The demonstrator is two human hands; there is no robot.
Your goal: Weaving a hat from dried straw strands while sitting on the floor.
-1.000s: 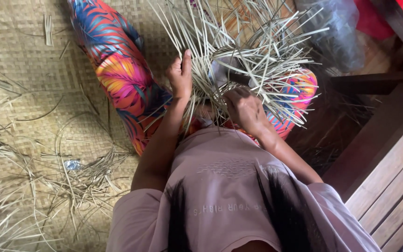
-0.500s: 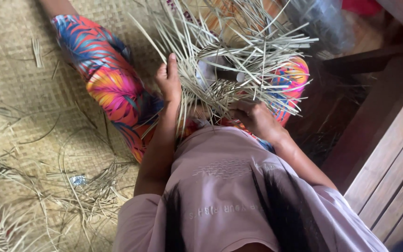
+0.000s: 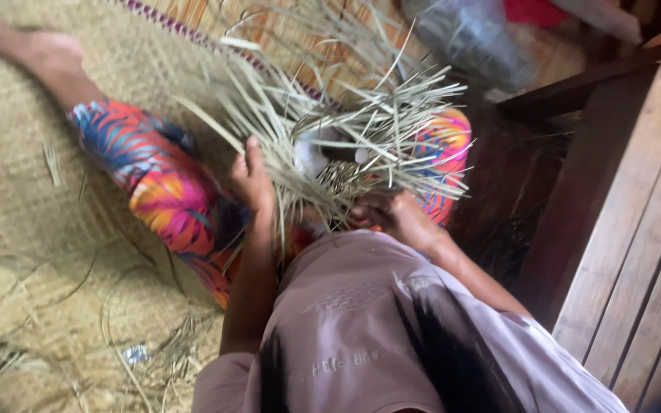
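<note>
Half-woven piece of pale dry straw strips (image 3: 338, 145), loose ends bristling outward in all directions, sits in the person's lap, propped against the knees. Held close to the body there, probably so both hands can reach its woven core (image 3: 338, 180) without stretching. Something white shows inside the bundle; cannot tell what it is.

Left hand (image 3: 252, 180) lies against the left flank of the straw, fingers (image 3: 254, 153) pressed together and pointing up, thumb side toward the strands — looks like bracing, keeping the bundle from tipping. Right hand (image 3: 395, 218) is at the lower edge, fingers curled under and into the strips; whether they pinch a single strand, cannot tell, the straw hides the tips.

Legs in bright multicoloured patterned trousers (image 3: 162, 199) are folded under the work, forming a cradle. Mauve shirt (image 3: 376, 329) fills the foreground.

Underneath, woven tan floor mat (image 3: 32, 229) with stray strands scattered (image 3: 63, 359) within arm's reach. Wooden plank structure (image 3: 636, 229) stands to the right.
</note>
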